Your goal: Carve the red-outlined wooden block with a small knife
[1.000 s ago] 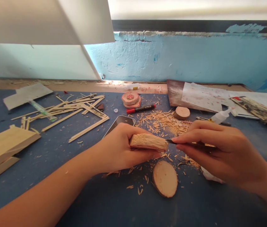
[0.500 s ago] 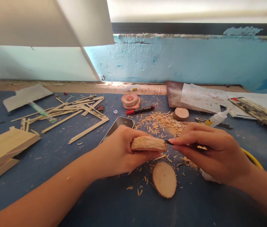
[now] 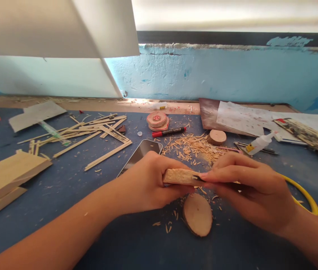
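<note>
1. The left hand (image 3: 150,183), at the centre of the frame, is closed round a wooden piece (image 3: 178,176), its pale, rough edge turned to view; the right hand (image 3: 256,189), right of centre, pinches a dark-tipped tool (image 3: 196,178) whose tip meets the right end of that edge.
2. A slip seems the chief risk; the tip points leftward, towards the left hand, so too much push, or a sudden give in the grain, could drive it along the edge into those fingers.
3. The piece could also twist, since it is held above the surface (image 3: 125,240) with no other support in view; pressure at its far end would be the cause.
4. Too deep a bite could split the edge; flying chips could land on the phone (image 3: 144,150), just beyond the left hand.
5. Containers: a white squeeze bottle (image 3: 260,143) with a yellow label lies right of centre; a small bottle (image 3: 160,106) lies at upper centre; a clear tube (image 3: 52,132) with green markings lies at the left among thin sticks (image 3: 91,129); what any of them holds, or how much, cannot be told.
</note>
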Motion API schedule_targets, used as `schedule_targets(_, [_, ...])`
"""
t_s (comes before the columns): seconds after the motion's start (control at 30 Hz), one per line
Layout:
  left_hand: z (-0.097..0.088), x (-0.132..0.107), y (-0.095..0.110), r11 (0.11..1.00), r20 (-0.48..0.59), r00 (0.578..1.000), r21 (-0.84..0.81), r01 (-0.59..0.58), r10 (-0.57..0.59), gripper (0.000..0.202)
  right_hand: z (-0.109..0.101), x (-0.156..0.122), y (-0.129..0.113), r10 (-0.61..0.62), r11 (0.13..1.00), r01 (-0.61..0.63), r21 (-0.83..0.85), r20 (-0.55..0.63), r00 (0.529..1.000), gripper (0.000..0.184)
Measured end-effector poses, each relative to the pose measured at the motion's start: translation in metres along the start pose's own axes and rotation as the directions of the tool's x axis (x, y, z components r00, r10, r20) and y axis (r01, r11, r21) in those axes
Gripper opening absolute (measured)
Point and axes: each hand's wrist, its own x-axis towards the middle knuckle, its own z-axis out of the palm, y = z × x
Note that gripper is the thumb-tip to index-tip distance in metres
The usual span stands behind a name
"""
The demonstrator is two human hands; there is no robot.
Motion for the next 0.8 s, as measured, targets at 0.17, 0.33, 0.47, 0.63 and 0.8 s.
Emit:
schedule_targets(0.17, [0.0,0.0,-0.005,0.996,-0.047,0.996,-0.052,0.07,-0.073,0.034,-0.014,0.003,0.006,0.066,0.994,-0.066,-0.088,-0.008,0.998,0.013])
schedule_targets(0.33, [-0.001,0.003,-0.004,0.989,-0.029,0.992,-0.088,0.119,-0.122,0.033,-0.017,0.005,0.011,0.079,0.991,-0.072,-0.109,0.062,0.995,0.012])
schedule_targets(0.47, [-0.001,0.003,-0.002,0.989,-0.033,0.992,-0.087,0.118,-0.121,0.031,-0.017,0.003,0.01,0.083,0.991,-0.075,-0.109,0.071,0.994,0.013])
schedule_targets(0.63, [-0.001,0.002,-0.002,0.989,-0.007,0.993,-0.089,0.119,-0.12,0.032,-0.016,0.004,0.01,0.049,0.993,-0.04,-0.115,0.078,0.996,0.013])
schedule_targets(0.8, [-0.002,0.002,-0.003,0.991,-0.009,0.992,-0.057,0.122,-0.122,0.032,-0.007,0.002,0.013,0.036,0.996,-0.033,-0.085,0.031,0.999,0.012])
